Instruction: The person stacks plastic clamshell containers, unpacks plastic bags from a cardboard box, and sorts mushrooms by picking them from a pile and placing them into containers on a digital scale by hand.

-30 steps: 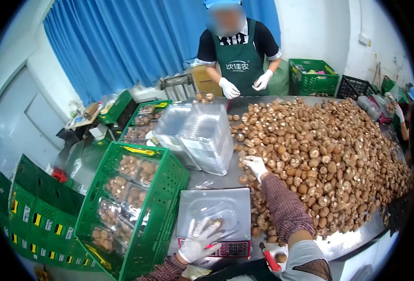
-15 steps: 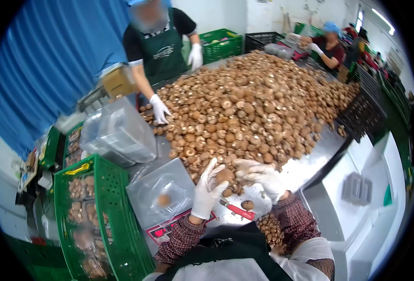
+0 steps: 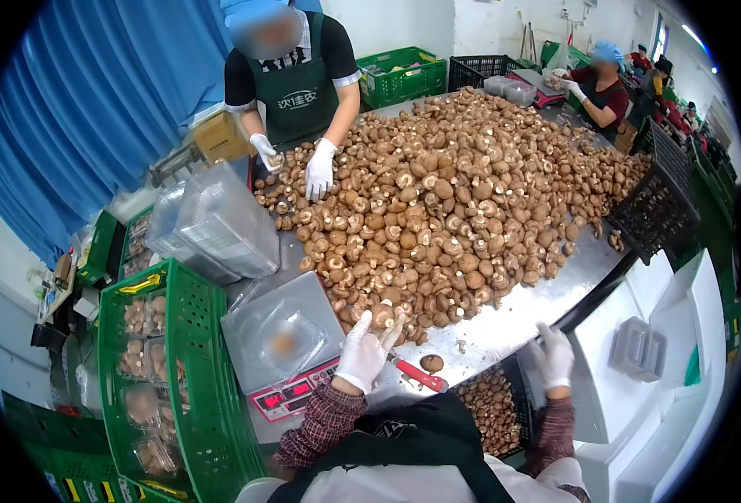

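My left hand [image 3: 364, 359], in a white glove, is at the near edge of the mushroom pile [image 3: 446, 210], its fingers around a mushroom [image 3: 383, 316]. My right hand [image 3: 555, 359], also gloved, is empty with fingers apart at the table's front edge, right of a crate of small mushroom pieces [image 3: 489, 409]. A red-handled tool [image 3: 421, 375] lies between the hands, beside a loose mushroom [image 3: 431, 363]. Left of my left hand, a clear tray [image 3: 291, 335] with one mushroom [image 3: 283, 344] rests on the scale [image 3: 253, 369].
Stacked clear trays [image 3: 228, 222] stand behind a green crate [image 3: 198, 369] of packed mushrooms. Across the table, a gloved co-worker [image 3: 295, 92] handles mushrooms; another person [image 3: 607, 92] works at the far right. A black crate [image 3: 657, 205] leans at the table's right edge.
My right hand has moved right, away from my left hand, and its fingers have spread. My left hand stays near the pile. The co-worker's hands have moved; one now holds a mushroom.
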The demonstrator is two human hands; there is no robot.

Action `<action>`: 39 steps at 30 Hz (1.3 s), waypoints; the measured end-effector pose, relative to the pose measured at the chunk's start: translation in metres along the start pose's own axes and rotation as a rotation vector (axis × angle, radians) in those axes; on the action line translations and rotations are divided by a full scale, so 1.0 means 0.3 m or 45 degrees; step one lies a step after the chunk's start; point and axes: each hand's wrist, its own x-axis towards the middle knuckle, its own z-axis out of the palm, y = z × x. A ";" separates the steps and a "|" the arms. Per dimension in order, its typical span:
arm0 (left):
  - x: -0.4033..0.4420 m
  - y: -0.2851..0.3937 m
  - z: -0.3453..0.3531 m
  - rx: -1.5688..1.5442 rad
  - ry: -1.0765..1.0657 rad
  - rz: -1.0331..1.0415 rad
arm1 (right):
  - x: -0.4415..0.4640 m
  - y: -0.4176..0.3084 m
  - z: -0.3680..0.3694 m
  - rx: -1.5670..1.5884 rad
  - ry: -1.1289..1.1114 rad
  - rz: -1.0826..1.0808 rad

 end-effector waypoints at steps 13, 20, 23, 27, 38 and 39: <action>-0.011 -0.153 -0.070 0.433 0.196 0.452 | 0.177 -0.540 0.226 1.368 -0.471 -0.677; -0.018 -0.072 -0.101 0.237 0.170 0.428 | 0.665 0.033 0.241 0.470 -0.505 -0.309; -0.009 -0.101 -0.106 0.296 0.194 0.524 | 0.725 -0.166 0.247 0.365 -0.176 -0.592; -0.007 -0.140 -0.168 0.228 0.419 0.346 | 0.715 -0.542 0.313 0.126 -0.181 -1.062; -0.056 -0.086 -0.366 0.641 0.179 0.246 | 0.838 -0.599 0.674 0.632 -0.170 -0.691; -0.064 -0.078 -0.347 0.827 0.200 0.250 | 0.839 -0.596 0.649 0.822 -0.107 -0.558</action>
